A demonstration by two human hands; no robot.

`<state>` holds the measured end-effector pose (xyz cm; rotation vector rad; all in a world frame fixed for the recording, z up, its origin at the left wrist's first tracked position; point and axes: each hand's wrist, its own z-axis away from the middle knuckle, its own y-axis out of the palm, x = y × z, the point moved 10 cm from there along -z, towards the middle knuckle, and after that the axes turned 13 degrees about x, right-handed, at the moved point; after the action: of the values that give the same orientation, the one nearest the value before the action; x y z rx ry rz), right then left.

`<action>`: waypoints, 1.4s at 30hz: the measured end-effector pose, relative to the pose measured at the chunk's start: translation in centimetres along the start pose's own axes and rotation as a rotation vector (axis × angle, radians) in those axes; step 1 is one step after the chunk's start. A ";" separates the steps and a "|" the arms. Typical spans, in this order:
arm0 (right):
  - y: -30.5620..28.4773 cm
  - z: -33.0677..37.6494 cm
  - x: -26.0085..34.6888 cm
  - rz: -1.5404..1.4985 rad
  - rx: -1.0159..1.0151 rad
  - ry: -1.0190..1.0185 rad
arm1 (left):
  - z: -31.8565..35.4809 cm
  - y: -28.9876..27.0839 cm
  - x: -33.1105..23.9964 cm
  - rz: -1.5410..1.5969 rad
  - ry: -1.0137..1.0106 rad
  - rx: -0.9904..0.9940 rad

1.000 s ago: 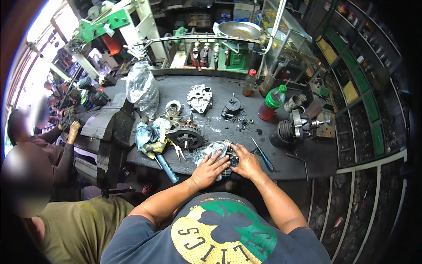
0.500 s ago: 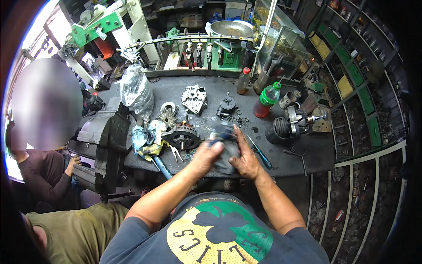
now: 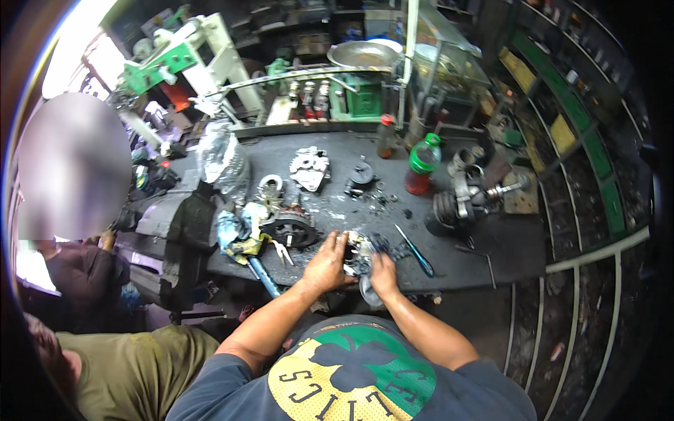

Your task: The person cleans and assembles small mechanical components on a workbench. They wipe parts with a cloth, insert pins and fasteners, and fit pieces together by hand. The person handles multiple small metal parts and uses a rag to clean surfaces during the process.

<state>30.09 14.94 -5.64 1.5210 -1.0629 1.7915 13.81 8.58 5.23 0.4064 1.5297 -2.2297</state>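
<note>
Near the bench's front edge, my left hand [image 3: 327,265] is closed around the side of a small metal machine part [image 3: 356,247] with a pale, open face. My right hand [image 3: 383,275] grips a grimy grey rag [image 3: 370,292] against the part's other side; its dark folds show above and below the fingers. Left of my hands lies a round alternator housing [image 3: 290,231], beside pliers [image 3: 283,252] with pale jaws. A screwdriver [image 3: 417,252] with a teal handle lies to the right. Motion smears the part's details.
A silver alternator housing [image 3: 309,169], a black round part [image 3: 361,174] and loose small hardware lie farther back. Two bottles, one green-capped [image 3: 424,161] with red liquid, stand behind. A blue-yellow cloth [image 3: 240,231] and another person [image 3: 91,281] are left; a motor assembly [image 3: 456,203] is right.
My hands have come down toward the bench's front edge. The rag that wrapped the item between them has shifted to my right hand, and the pale metal part now shows.
</note>
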 end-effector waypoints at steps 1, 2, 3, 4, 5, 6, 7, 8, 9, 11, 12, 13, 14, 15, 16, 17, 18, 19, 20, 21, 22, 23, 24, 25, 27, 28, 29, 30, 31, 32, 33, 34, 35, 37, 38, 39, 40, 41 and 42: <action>0.2 1.1 -2.6 0.157 0.130 0.193 | 0.1 -0.2 0.1 0.010 0.036 -0.048; -0.1 2.5 -1.3 0.256 0.143 0.114 | 0.0 0.4 0.6 0.023 0.086 -0.073; -0.4 2.8 0.3 0.227 0.148 0.024 | 0.2 0.5 0.5 -0.008 0.118 -0.104; -1.1 3.3 1.7 0.200 0.139 -0.061 | 0.3 -0.1 -0.3 0.029 0.134 -0.059; -1.5 2.6 1.0 0.164 0.131 -0.049 | 0.4 0.5 -0.2 -0.007 0.175 -0.117; -1.9 1.1 0.3 0.138 0.113 -0.029 | -0.2 0.9 0.0 0.009 0.183 -0.122; -1.8 -1.1 0.4 -0.015 0.106 -0.004 | -0.1 0.7 -0.2 0.041 0.192 -0.120; -1.7 -2.5 0.4 -0.162 0.091 0.042 | -0.2 0.7 -0.2 0.046 0.133 -0.078; -1.2 -3.5 0.6 -0.340 0.065 0.044 | -0.1 0.8 -0.1 0.030 0.120 -0.101; -1.4 -2.9 1.3 -0.075 0.015 0.013 | 0.0 1.0 0.1 0.013 0.107 -0.122; -1.8 -1.9 1.4 0.055 -0.024 -0.003 | 0.0 1.0 0.3 0.014 0.104 -0.127; -1.9 -0.2 1.3 0.210 0.013 0.000 | 0.4 0.9 0.4 0.017 0.103 -0.146; -2.2 1.7 1.3 0.366 0.038 0.005 | 0.4 0.6 0.3 0.028 0.100 -0.142; -2.3 3.2 0.7 0.285 0.069 0.022 | 0.7 0.4 0.0 0.042 0.093 -0.135; -2.3 3.6 0.6 0.230 0.102 0.045 | 1.0 0.4 0.0 0.055 0.086 -0.126; -2.6 2.6 1.1 0.239 0.063 0.028 | 1.1 0.3 0.0 0.042 0.091 -0.161; -2.8 1.0 1.6 0.247 0.024 0.011 | 1.0 0.2 0.3 0.041 0.092 -0.157; -2.9 -1.0 1.1 0.070 -0.010 0.017 | 0.8 0.1 0.1 0.044 0.101 -0.150; -3.2 -3.0 0.9 0.170 -0.044 0.100 | 0.7 0.0 0.1 0.046 0.109 -0.142; -2.5 -5.1 -0.2 -0.055 -0.029 0.124 | 0.7 -0.2 -0.1 0.036 0.117 -0.130; -1.4 -6.0 -0.9 -0.286 -0.011 0.148 | 0.6 -0.1 0.1 0.042 0.115 -0.129; -1.4 -5.2 -1.3 -0.313 -0.019 0.161 | 0.6 0.0 0.3 0.049 0.113 -0.129; -1.2 -4.0 -1.8 -0.339 -0.028 0.174 | 0.6 0.2 0.5 0.056 0.111 -0.129; -0.7 -1.5 0.9 -0.274 -0.051 0.129 | 0.6 0.3 0.8 0.059 0.115 -0.115; -1.3 1.8 0.3 -0.187 0.028 0.102 | 0.8 -0.1 0.7 0.055 0.137 -0.140; -1.1 3.5 0.0 -0.244 0.014 0.180 | 0.9 0.0 0.8 0.055 0.140 -0.146; -1.2 3.9 0.6 -0.234 0.035 0.188 | 1.2 -0.3 0.4 0.068 0.152 -0.154; -0.5 2.6 0.6 -0.402 -0.017 0.172 | 0.9 -0.3 0.5 0.078 0.142 -0.095; 0.1 0.9 1.7 -0.492 -0.030 0.230 | 0.2 0.5 1.0 0.078 0.165 -0.120; 0.7 -1.0 2.8 -0.582 -0.050 0.289 | -0.2 1.0 1.3 0.093 0.185 -0.122; -0.4 -2.4 -0.6 -0.522 -0.094 0.330 | -0.7 1.2 1.1 0.103 0.225 -0.144; -0.8 -3.5 -0.6 -0.398 -0.087 0.277 | -0.7 0.8 1.0 0.084 0.182 -0.053; -1.5 -3.5 -3.1 -0.364 -0.126 0.273 | -0.3 0.4 0.9 0.089 0.159 -0.045; -1.3 -0.7 -2.6 -0.116 -0.094 0.205 | -0.5 0.7 1.7 0.072 0.131 -0.046; -1.2 1.2 -1.7 -0.021 -0.027 0.200 | -0.3 0.6 2.0 0.081 0.128 -0.055; -1.3 3.5 -1.8 -0.048 0.042 0.273 | -0.4 0.7 2.1 0.067 0.128 -0.059; -1.1 5.4 -1.4 -0.072 0.114 0.346 | -0.3 0.7 1.9 0.059 0.128 -0.066; -1.6 5.8 -1.6 -0.219 0.029 0.337 | -0.1 0.3 1.6 0.068 0.129 -0.054; -2.1 5.8 -1.8 -0.364 -0.053 0.321 | 0.0 0.0 1.3 0.079 0.125 -0.043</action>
<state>35.23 11.32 -6.73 1.2460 -0.6273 1.6611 12.68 8.41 4.66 0.5930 1.5931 -2.1430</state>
